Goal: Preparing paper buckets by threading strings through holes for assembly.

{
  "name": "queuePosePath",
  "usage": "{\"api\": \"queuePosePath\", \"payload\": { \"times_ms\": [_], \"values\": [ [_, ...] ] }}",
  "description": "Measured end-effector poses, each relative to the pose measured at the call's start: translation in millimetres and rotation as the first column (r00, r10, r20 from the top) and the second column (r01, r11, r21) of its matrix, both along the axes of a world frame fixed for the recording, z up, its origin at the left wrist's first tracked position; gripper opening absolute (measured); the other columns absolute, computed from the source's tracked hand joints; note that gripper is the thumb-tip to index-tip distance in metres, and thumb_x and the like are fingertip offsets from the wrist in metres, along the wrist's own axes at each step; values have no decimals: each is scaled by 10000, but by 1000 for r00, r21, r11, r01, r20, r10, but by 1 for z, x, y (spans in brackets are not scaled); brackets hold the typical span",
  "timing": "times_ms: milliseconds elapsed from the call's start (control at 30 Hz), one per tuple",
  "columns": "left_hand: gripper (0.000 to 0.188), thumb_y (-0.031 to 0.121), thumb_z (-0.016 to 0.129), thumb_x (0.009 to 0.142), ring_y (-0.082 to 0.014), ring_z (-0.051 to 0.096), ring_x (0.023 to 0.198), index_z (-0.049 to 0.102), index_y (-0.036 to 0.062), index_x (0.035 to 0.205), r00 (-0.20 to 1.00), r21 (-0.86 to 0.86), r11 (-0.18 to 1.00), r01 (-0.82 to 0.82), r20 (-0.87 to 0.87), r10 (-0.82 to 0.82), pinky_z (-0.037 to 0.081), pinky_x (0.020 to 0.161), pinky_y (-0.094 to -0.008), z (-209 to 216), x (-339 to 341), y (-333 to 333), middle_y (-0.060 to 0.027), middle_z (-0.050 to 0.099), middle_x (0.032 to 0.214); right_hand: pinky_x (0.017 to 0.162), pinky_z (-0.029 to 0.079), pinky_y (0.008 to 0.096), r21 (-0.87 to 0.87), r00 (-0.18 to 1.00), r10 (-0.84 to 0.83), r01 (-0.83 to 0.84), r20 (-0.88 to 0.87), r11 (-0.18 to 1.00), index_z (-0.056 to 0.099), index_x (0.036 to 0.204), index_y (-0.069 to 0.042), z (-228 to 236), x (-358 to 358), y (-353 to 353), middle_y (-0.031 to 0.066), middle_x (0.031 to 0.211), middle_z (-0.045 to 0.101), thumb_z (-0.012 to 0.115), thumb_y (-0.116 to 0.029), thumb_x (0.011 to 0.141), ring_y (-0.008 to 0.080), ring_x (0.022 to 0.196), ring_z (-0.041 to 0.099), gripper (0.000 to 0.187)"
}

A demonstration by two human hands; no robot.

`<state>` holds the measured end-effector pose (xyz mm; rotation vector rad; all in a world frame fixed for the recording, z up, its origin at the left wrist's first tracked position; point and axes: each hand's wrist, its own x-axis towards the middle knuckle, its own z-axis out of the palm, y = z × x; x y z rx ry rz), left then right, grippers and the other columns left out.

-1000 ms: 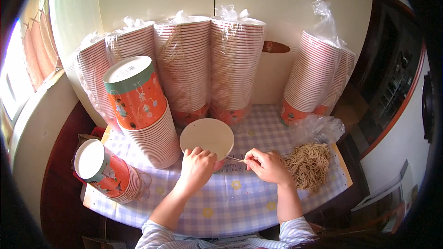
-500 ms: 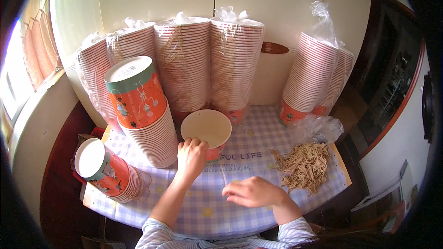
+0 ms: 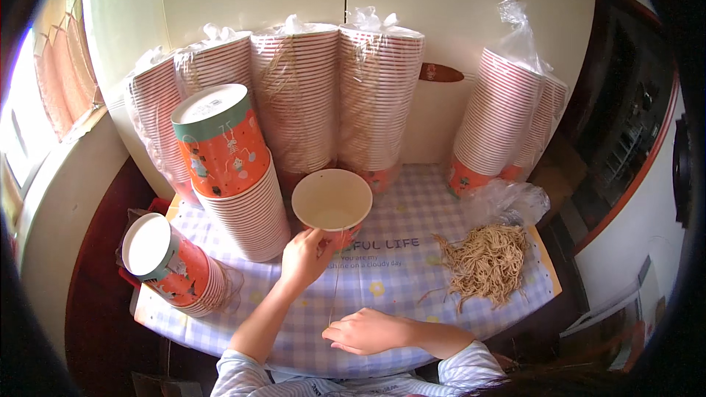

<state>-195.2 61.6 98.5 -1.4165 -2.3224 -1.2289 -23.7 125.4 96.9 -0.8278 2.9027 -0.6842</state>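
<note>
A paper bucket [image 3: 332, 198] stands upright on the table, its white inside facing up and an orange print on its outer wall. My left hand [image 3: 303, 259] is closed against the near left side of its wall; the fingertips are partly hidden there. From the bucket's near rim a thin tan string [image 3: 337, 279] runs down towards me. Its lower end meets the closed fingers of my right hand [image 3: 366, 331], low over the near part of the table. To the right lies a heap of tan strings [image 3: 487, 265].
A nested bucket stack [image 3: 243, 213] stands left of the bucket, upside down. A shorter stack [image 3: 173, 268] with strings beside it is at the table's left edge. Tall bagged stacks [image 3: 294, 103] line the back. More bagged stacks [image 3: 493, 117] and clear plastic [image 3: 507, 202] are right, on a checked tablecloth [image 3: 412, 279].
My right hand has moved down and left towards me, drawing the string taut from the bucket. My left hand stays at the bucket's wall. The view has shifted slightly.
</note>
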Motion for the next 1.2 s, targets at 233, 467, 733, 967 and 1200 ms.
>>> {"api": "queuePosePath", "payload": {
  "times_ms": [233, 467, 733, 967, 1200],
  "values": [
    [227, 205, 548, 882, -132, 578, 844, 579, 5, 984, 423, 184, 929, 322, 850, -315, 449, 764, -261, -65, 11, -21, -58, 618, 920, 598, 475, 449, 100, 968, 61, -87, 243, 991, 489, 839, -22, -31, -14, -16, 142, 772, 591, 508, -220, 835, 336, 718, 595, 199],
    [199, 178, 512, 899, -163, 591, 854, 584, 2, 957, -49, 455, 851, 261, 887, -459, 479, 801, -303, -103, 20, -27, -69, 610, 906, 774, 463, 403, -261, 827, 289, -179, 482, 949, 542, 1028, -49, -42, -20, 4, 146, 967, 608, 464, -221, 875, 313, 889, 585, 243],
    [225, 211, 535, 889, -114, 598, 766, 616, 14, 961, -49, 419, 881, 218, 906, -419, 488, 721, -256, -112, 30, -27, -56, 635, 839, 585, 410, 201, -696, 767, -383, 635, 514, 337, 628, 917, -8, -58, -45, 74, -6, 785, 611, 557, -196, 860, 49, 637, 477, 208],
    [235, 200, 526, 893, -128, 603, 774, 617, -3, 968, 38, 334, 893, 301, 932, -361, 504, 720, -270, -109, 37, -29, -62, 630, 864, 512, 358, 187, -733, 731, -59, 678, 680, -51, 624, 928, -1, -66, -51, 63, -36, 693, 541, 566, -173, 850, 31, 593, 445, 198],
    [227, 189, 538, 886, -133, 600, 748, 622, -13, 945, 43, 327, 899, 292, 934, -354, 494, 705, -269, -108, 39, -29, -63, 630, 813, 556, 405, 199, -726, 757, 176, 653, 629, -217, 623, 903, -11, -77, -51, 64, 4, 729, 565, 563, -134, 836, 70, 634, 509, 152]
  ]
}}
